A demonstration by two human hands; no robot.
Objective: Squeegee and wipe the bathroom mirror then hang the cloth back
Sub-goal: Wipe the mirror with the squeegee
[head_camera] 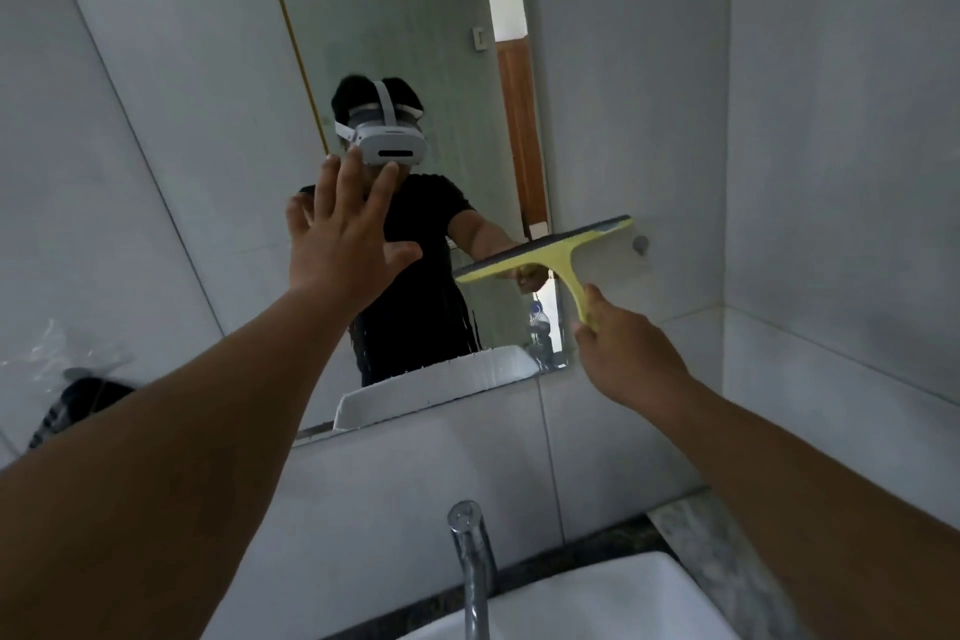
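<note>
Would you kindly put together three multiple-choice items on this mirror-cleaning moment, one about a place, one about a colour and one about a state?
1. Where is the squeegee blade?
A. Against the right side of the mirror
B. Lying in the sink
C. Hanging on the wall hook

2. What colour is the squeegee's handle?
A. Red
B. Yellow
C. Black

3. How is the left hand?
A. Closed around a cloth
B. Gripping the faucet
C. Open with fingers spread, holding nothing

Answers:
1 A, the blade lies tilted across the mirror's right edge, above the sink and faucet.
2 B, the handle held by the right hand is pale yellow.
3 C, the spread fingers are raised in front of the glass, with no cloth in them.
</note>
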